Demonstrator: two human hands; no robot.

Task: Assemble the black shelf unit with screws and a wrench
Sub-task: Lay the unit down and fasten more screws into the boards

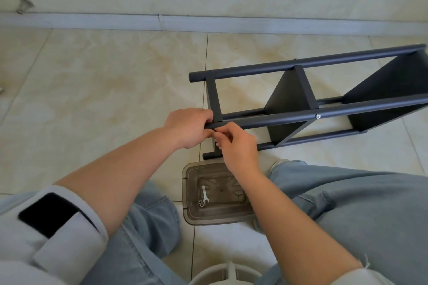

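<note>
The black shelf unit (pixel 324 99) lies on its side on the tiled floor, with black poles running left to right and flat boards between them. My left hand (pixel 188 127) grips the left end of the near upper pole. My right hand (pixel 236 146) pinches something small against that pole beside the left hand; the item is hidden by my fingers. A silver screw head (pixel 318 116) shows further right on the same pole. A small white wrench (pixel 204 194) and two nuts (pixel 201 203) lie in a clear brown plastic tray (pixel 192 213) in front of my knees.
My knees in blue jeans frame the tray on both sides. A wall with a pale skirting board (pixel 162 23) runs across the back. A white round object (pixel 228 273) sits at the bottom edge.
</note>
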